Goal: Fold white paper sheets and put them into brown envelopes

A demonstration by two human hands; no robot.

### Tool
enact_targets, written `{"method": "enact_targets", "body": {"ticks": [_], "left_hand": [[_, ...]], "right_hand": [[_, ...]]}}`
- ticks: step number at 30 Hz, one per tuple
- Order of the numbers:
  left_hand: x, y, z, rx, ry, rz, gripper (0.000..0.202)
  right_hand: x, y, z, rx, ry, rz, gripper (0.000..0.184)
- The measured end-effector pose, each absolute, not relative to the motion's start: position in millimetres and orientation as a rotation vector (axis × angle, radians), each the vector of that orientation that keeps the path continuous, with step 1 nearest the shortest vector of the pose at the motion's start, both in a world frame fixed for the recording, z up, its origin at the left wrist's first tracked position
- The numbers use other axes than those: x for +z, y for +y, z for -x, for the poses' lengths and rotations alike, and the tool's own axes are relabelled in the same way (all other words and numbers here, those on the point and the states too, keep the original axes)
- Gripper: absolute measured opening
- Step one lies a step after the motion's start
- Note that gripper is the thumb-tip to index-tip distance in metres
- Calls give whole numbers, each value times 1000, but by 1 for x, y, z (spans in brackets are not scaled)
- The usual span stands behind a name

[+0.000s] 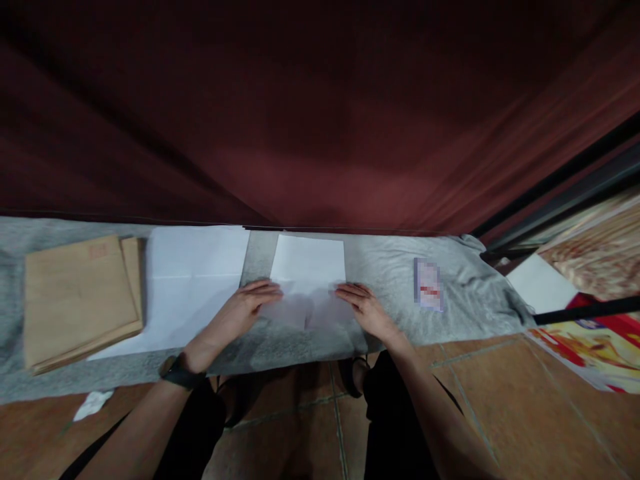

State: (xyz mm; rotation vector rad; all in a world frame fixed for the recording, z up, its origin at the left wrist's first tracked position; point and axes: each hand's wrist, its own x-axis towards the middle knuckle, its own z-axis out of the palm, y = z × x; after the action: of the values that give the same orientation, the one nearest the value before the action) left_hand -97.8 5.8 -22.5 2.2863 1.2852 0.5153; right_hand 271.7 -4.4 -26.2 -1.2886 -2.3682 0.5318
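A white sheet of paper (309, 261) lies before me on the grey cloth; its near part is blurred, with a vertical mark at the near edge. At its left edge is my left hand (247, 307), fingers together and closed on the paper, a dark watch on that wrist. My right hand (365, 308) holds the opposite edge in much the same way. The thumbs are partly hidden. Left of my left hand lie larger white sheets (197, 257) with a crease across them. A stack of brown paper envelopes (80, 300) rests beside those sheets, slightly overlapping them.
A small, pixelated packet (429, 285) sits to the right on the grey cloth (385, 267). Behind hangs a dark red curtain (320, 133). Black bars (575, 173) and a colourful box (595, 350) are at far right. A crumpled tissue (93, 404) lies on the tiled floor.
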Motion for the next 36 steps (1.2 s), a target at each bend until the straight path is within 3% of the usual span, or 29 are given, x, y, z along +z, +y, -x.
{"method": "enact_targets", "body": {"ticks": [2,5,10,20,29,33,36], "left_hand": [[-16,3,97,566,1316,-2171,34],[-8,-2,93,626,1440,-1963,40],[-3,3,81,743,1606,-1703,45],[-17,28,64,833,1679,-1693,31],[-14,28,60,810,1721,-1644,31],[-14,26,61,833,1610,-1533,28],[-11,24,64,880,1483,-1396,38]], "right_hand": [[-22,-3,-275,546,-2298,1302,44],[-18,-1,-277,588,-2148,1367,28],[-20,7,-270,636,-1943,1448,42],[-22,24,-252,645,-1757,1694,34],[-20,27,-248,645,-1736,1729,31],[-22,27,-250,772,-1702,1660,27],[-24,28,-253,976,-1618,1486,28]]}}
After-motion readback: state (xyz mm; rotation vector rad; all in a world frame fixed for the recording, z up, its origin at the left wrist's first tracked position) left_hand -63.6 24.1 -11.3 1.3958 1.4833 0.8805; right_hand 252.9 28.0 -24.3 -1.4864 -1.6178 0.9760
